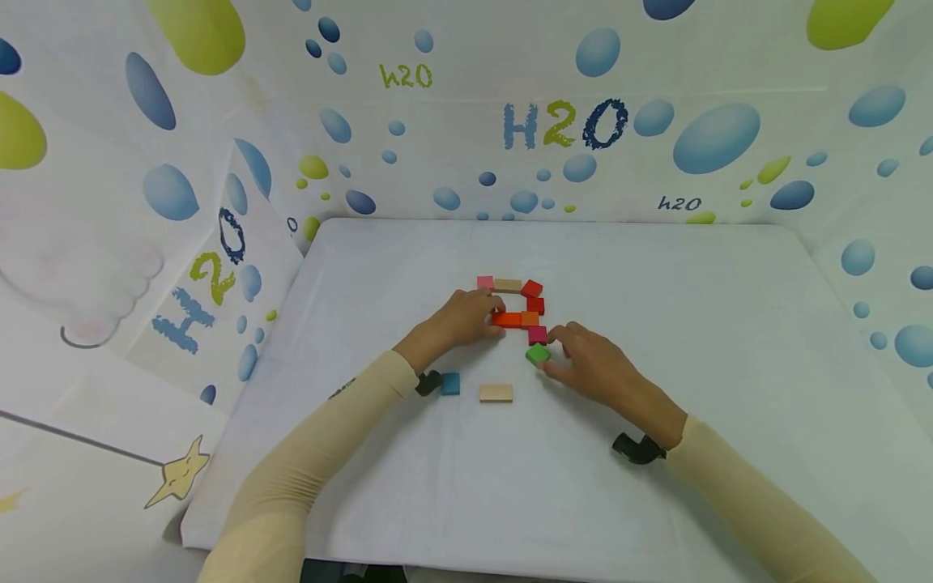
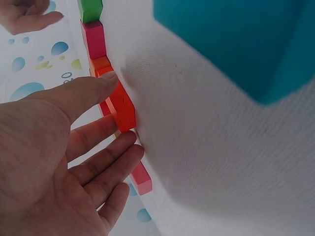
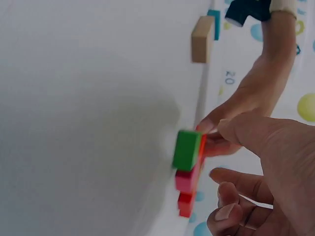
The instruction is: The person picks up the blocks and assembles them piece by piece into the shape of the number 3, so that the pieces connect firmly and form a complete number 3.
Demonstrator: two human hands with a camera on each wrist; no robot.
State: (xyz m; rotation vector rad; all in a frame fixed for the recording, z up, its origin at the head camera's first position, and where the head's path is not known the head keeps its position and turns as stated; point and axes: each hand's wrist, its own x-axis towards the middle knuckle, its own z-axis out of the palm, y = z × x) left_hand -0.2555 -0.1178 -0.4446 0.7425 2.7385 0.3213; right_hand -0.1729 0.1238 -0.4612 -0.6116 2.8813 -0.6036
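Small coloured blocks form an angular line on the white table. My left hand is at the left end of the middle row, its thumb and index finger pinching the long orange-red block. Its other fingers extend past the block. A shorter orange block adjoins that one. At the near end of the line sits a green block, turned at an angle beside a crimson block. My right hand is just right of these two, thumb and fingers spread, with nothing between them.
Two red blocks, a wooden block and a pink block make the far part of the line. Nearer me lie a blue block and another wooden block. A printed cloth hangs behind the table.
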